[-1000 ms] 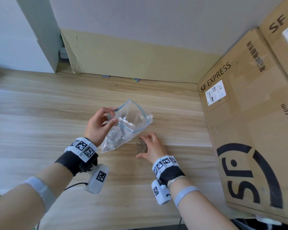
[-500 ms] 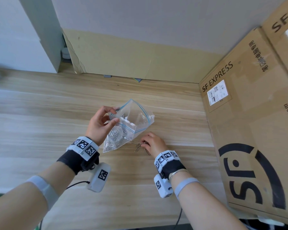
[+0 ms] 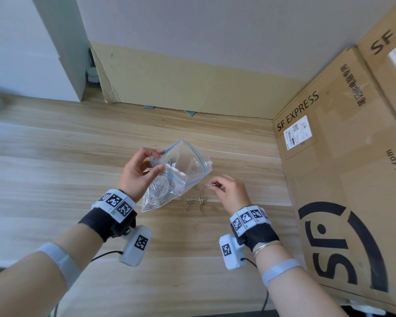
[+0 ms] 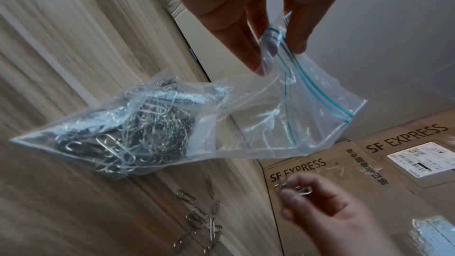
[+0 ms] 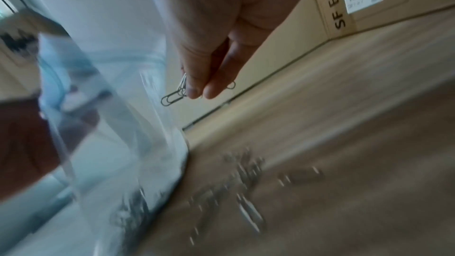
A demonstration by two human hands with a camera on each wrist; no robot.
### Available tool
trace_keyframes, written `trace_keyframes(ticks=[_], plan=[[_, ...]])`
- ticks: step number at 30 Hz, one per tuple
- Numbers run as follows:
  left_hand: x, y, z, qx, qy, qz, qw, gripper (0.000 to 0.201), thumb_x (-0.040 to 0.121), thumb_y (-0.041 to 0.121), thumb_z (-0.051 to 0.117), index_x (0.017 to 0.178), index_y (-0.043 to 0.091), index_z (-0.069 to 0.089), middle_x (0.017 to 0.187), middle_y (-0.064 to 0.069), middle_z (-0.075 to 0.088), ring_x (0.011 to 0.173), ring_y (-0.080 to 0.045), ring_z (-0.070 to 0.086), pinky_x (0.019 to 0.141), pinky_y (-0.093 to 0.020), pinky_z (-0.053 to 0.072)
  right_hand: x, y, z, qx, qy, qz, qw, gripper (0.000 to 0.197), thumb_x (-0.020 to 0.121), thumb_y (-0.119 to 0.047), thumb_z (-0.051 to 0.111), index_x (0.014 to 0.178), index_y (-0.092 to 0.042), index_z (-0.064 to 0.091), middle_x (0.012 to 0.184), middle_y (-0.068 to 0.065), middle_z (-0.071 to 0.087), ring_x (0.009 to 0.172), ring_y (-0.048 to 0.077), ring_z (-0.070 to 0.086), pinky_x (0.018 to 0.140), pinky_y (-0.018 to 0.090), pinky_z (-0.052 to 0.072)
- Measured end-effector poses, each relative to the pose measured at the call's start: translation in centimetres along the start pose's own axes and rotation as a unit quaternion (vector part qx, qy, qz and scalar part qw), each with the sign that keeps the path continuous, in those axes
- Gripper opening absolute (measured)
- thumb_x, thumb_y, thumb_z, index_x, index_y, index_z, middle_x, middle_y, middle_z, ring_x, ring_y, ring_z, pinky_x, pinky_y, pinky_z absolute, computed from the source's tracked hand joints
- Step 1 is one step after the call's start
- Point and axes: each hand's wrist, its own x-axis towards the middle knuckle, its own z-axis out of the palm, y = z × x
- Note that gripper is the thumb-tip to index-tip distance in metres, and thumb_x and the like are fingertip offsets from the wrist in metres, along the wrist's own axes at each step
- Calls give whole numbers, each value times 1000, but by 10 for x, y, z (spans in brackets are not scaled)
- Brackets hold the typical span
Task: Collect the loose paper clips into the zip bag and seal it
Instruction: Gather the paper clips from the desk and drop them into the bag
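Note:
My left hand (image 3: 144, 170) pinches the rim of a clear zip bag (image 3: 181, 172) with a blue zip line, holding its mouth open above the wooden table (image 3: 55, 168). The bag (image 4: 258, 124) sags at its lower corner with a heap of silver paper clips (image 4: 138, 135). To the right of the bag, my right hand (image 3: 224, 188) is lifted off the table and pinches a few paper clips (image 5: 176, 94) between thumb and fingertips. Several loose paper clips (image 3: 198, 202) lie scattered on the wood below and between the hands; they also show as clips (image 4: 199, 219) in the left wrist view.
Large SF EXPRESS cardboard boxes (image 3: 343, 179) stand close on the right. A cardboard sheet (image 3: 192, 88) leans on the wall at the back. A white panel (image 3: 21, 53) rises at the back left. Cables (image 3: 101, 256) trail from the wrist cameras.
My right hand was down on the pile of loose clips; it closed on a few and has risen off the table to the right. The left hand has kept the bag open.

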Motion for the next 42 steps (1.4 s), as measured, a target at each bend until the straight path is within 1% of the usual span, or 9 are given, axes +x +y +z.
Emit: trace_keyframes(ticks=[7, 12, 16, 23, 27, 30, 35, 38, 42], plan=[[1, 0, 4, 8, -6, 3, 1000, 19, 66, 36, 67, 78, 40, 53, 105, 25, 64, 78, -19, 56, 77, -43, 51, 30, -47, -28, 16, 78, -79, 994, 4, 74, -6, 69, 77, -9, 68, 76, 7, 66, 65, 20, 61, 62, 36, 54], [2, -2, 7, 13, -4, 18, 1000, 29, 76, 10, 66, 81, 34, 52, 106, 17, 63, 78, -16, 56, 73, -35, 52, 48, -73, -9, 22, 16, -115, 993, 3, 75, -8, 69, 76, -9, 68, 75, 6, 65, 64, 17, 57, 62, 31, 50], [3, -4, 4, 13, -5, 26, 1000, 30, 77, 9, 66, 82, 36, 53, 105, 19, 64, 77, -14, 57, 72, -29, 53, 53, -80, -8, 25, -47, -115, 992, 13, 72, -10, 72, 85, -13, 71, 83, 2, 69, 68, 11, 58, 66, 16, 45], [4, -6, 0, 14, 2, 29, 999, 30, 76, 11, 65, 78, 39, 53, 103, 23, 65, 76, -12, 58, 72, -30, 52, 45, -46, -30, 102, 70, 15, 992, 14, 79, -5, 64, 91, -12, 67, 80, -2, 61, 58, 1, 54, 48, 8, 47], [7, -7, -1, 22, 4, 34, 999, 36, 77, 7, 65, 76, 41, 52, 100, 26, 64, 69, -4, 56, 68, -22, 50, 31, -11, -6, 44, -33, 137, 989, 16, 87, -10, 56, 99, -14, 65, 79, -2, 62, 54, 1, 56, 53, 13, 50], [8, -6, -1, 6, 9, 28, 1000, 23, 72, 21, 67, 76, 38, 53, 99, 25, 65, 68, -2, 54, 67, -20, 49, 21, 4, 12, 42, -47, 164, 984, 20, 86, -6, 55, 102, -10, 66, 83, 6, 65, 58, 5, 58, 68, 28, 51], [9, -7, -3, 8, 13, 20, 1000, 18, 71, 22, 67, 80, 28, 52, 98, 25, 65, 67, -5, 53, 71, -27, 48, 16, 21, 27, -114, -239, 95, 960, 69, 68, -32, 76, 130, -22, 47, 135, 2, 44, 124, 22, 35, 107, 30, 25], [9, -6, -5, 7, 8, 19, 1000, 18, 67, 34, 67, 77, 36, 53, 99, 24, 65, 68, -4, 53, 74, -29, 47, 13, 28, 26, -143, -283, 31, 948, 79, 57, -34, 81, 128, -26, 47, 134, -2, 42, 122, 19, 31, 107, 28, 23], [10, -5, -5, 8, 8, 16, 1000, 17, 65, 38, 66, 76, 37, 54, 99, 25, 65, 67, -5, 52, 74, -34, 46, 6, 35, 21, -131, -275, 17, 952, 54, 64, -23, 79, 114, -23, 60, 125, 2, 52, 116, 20, 42, 98, 23, 28]])
